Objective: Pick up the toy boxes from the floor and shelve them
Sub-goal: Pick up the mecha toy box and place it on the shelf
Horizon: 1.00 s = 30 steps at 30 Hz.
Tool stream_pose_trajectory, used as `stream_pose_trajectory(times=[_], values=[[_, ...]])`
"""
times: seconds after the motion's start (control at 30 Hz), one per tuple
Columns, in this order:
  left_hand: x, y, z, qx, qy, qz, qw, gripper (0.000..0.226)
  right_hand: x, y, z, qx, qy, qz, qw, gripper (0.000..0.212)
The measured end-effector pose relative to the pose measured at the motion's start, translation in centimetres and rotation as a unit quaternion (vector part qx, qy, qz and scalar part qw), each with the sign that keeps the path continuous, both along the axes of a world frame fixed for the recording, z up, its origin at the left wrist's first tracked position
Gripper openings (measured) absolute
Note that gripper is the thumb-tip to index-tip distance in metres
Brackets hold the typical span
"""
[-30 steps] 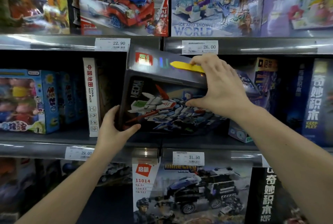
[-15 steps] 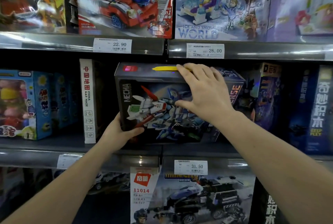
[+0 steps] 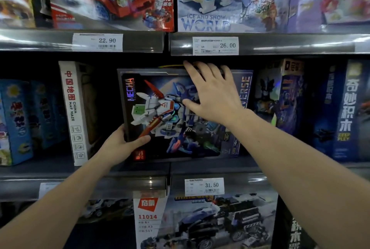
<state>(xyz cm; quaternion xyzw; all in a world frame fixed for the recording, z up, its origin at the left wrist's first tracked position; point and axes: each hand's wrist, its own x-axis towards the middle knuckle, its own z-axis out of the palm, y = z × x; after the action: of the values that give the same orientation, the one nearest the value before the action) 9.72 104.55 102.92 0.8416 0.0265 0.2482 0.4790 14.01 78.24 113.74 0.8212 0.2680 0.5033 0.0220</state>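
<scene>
on the middle shelf (image 3: 60,168), right of the china map maze box (image 3: 74,112), stands the mecha box (image 3: 160,112): likely stiff, light cardboard, best held by corners. right hand (image 3: 214,96) rests flat-fingered on top; left hand (image 3: 120,144) pinches its lower-left corner.

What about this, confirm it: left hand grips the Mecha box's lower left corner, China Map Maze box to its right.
Not quite. The head view shows the China Map Maze box to the left of the Mecha box; the left hand does grip its lower left corner.
</scene>
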Motion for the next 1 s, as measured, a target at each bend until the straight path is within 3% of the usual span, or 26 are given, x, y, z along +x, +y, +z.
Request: stream_pose_trajectory(times=[0.4,0.7,1.0], values=[[1.4,-0.4,0.3,-0.025,0.051,0.0,0.998,0.071,2.3,-0.5,1.7,-0.027,0.053,-0.022,0.998,0.092],[0.9,-0.1,0.4,-0.001,0.062,-0.01,0.998,0.065,2.1,-0.4,1.6,-0.029,0.044,-0.025,0.998,0.095],[0.8,-1.2,-0.5,-0.048,0.036,0.004,0.998,0.061,1.6,-1.9,0.0,-0.027,0.029,0.009,0.999,0.09]])
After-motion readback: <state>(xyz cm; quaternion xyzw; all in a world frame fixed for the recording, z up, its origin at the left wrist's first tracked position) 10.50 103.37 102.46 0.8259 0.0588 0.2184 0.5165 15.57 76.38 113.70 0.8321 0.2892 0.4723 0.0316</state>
